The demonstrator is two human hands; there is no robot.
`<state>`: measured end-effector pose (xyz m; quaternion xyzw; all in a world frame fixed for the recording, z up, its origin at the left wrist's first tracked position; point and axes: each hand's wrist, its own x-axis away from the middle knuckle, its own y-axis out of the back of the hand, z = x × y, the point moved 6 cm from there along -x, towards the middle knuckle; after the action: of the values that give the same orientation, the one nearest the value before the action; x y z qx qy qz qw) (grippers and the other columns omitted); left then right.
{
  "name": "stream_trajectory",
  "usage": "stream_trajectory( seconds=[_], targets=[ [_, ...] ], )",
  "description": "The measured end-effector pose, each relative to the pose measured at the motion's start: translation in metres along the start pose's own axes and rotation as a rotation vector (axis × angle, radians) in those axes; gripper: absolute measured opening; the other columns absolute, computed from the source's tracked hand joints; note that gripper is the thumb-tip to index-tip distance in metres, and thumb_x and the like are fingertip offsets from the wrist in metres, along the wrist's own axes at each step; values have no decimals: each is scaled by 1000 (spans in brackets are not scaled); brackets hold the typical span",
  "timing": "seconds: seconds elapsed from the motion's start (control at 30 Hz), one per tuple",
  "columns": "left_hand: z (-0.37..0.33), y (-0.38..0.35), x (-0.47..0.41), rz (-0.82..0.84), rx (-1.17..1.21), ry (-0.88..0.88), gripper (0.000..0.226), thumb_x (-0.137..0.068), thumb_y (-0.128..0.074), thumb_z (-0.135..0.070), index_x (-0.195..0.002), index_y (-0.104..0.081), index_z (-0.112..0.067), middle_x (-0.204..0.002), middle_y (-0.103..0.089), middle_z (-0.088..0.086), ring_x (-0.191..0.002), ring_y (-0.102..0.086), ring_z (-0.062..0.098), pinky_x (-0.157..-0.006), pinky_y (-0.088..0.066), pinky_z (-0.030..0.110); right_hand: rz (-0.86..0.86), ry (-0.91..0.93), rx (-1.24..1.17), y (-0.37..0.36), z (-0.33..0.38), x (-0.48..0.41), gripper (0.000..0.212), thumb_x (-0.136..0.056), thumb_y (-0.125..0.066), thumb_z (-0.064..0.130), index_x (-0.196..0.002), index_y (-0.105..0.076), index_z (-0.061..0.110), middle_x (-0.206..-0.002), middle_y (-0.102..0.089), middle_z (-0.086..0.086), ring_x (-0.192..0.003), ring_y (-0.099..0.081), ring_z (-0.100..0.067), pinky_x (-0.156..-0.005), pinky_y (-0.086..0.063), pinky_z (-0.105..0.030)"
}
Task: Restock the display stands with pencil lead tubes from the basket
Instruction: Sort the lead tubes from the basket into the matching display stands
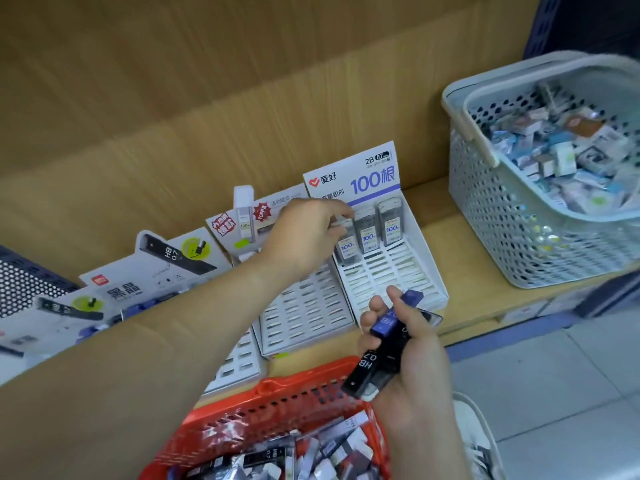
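Tube [346, 245]: left hand [306, 233] pinches its top; press it upright into the display stand [424, 268].
Spare tubes [381, 329]: right hand [414, 362] clasps them, held clear.

single head-worn camera, tilted forward and down, close in over the wooden shelf [450, 233]; the left hand [304, 237] sits mid-frame, further out, the right hand [422, 358] nearer the lens, red basket [294, 393] just beneath it.

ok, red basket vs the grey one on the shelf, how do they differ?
Red basket sits low in front of the person; grey basket stands on the wooden shelf at right. Red basket holds loose lead tubes, some dark and marked HB 0.7; grey basket holds small pale boxy packs. Both are perforated plastic and well filled.
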<state>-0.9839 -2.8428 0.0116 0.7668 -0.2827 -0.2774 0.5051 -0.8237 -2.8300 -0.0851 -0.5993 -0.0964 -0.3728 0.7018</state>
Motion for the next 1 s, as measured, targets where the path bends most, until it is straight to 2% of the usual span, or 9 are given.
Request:
stream_trajectory(
  seconds=[0.2,0.37,0.57,0.63,0.7,0.77,0.87,0.93,1.0],
  targets=[
    [-5,-6,-4,33,-53,-39,27,-92,-60,-18,-118,-67,-23,-109,-70,0,-100,-62,17,-84,-43,22,16,11,12,2,2,4,16,-97,-56,14,-112,-61,12,-76,-65,-7,-51,-56,-15,-36,-40,-20],
    [0,-5,-9,-10,-103,-22,27,-91,-58,-15,-116,-67,-21,-111,-70,4,-104,-61,24,-88,-48,31,30,-13,-18,2,2,2,17,-97,-56,14,-112,-63,13,-73,-59,-5,-50,-53,-14,-37,-41,-20],
    [-6,0,-12,51,-210,-91,30,-93,-56,-17,-122,-65,-20,-120,-66,5,-114,-57,24,-94,-46,31,47,-23,-32,4,1,2,18,-96,-55,13,-112,-62,13,-66,-50,-2,-51,-51,-13,-38,-40,-20],
    [-7,-2,-14,60,-225,-103,26,-93,-55,-15,-115,-68,-19,-115,-68,8,-110,-59,27,-91,-48,33,54,-12,-33,3,1,3,19,-97,-53,12,-114,-62,13,-66,-49,-3,-51,-51,-13,-39,-40,-20],
    [-10,-13,-13,119,-301,-155,19,-90,-54,-9,-98,-70,-16,-97,-66,10,-96,-61,31,-80,-50,37,69,-4,-41,3,1,3,22,-97,-51,9,-115,-62,15,-68,-51,-4,-51,-50,-14,-40,-42,-21],
    [-6,-24,-13,126,-372,-189,19,-89,-54,-5,-96,-69,-13,-94,-59,7,-90,-59,30,-75,-49,38,91,-11,-61,1,0,4,27,-95,-50,6,-117,-62,18,-72,-55,-7,-52,-52,-14,-43,-45,-21],
    [2,-24,-17,30,-259,-88,23,-90,-56,-6,-105,-71,-14,-97,-56,7,-93,-57,29,-76,-46,33,131,-35,-124,-3,0,4,30,-93,-50,3,-118,-61,16,-78,-59,-7,-59,-56,-15,-47,-50,-21],
    [6,-17,-16,-33,-167,2,26,-88,-58,-5,-112,-66,-13,-102,-60,10,-96,-58,29,-81,-47,34,148,-50,-191,-7,-1,5,30,-91,-52,6,-118,-61,15,-76,-58,-5,-61,-56,-15,-53,-52,-24],
    [6,-7,-5,-118,-51,87,24,-86,-60,-5,-108,-64,-14,-99,-63,8,-93,-59,27,-80,-48,35,145,-29,-229,-9,-1,4,27,-92,-53,12,-117,-61,15,-73,-55,-3,-61,-56,-16,-62,-50,-28]
  ],
)
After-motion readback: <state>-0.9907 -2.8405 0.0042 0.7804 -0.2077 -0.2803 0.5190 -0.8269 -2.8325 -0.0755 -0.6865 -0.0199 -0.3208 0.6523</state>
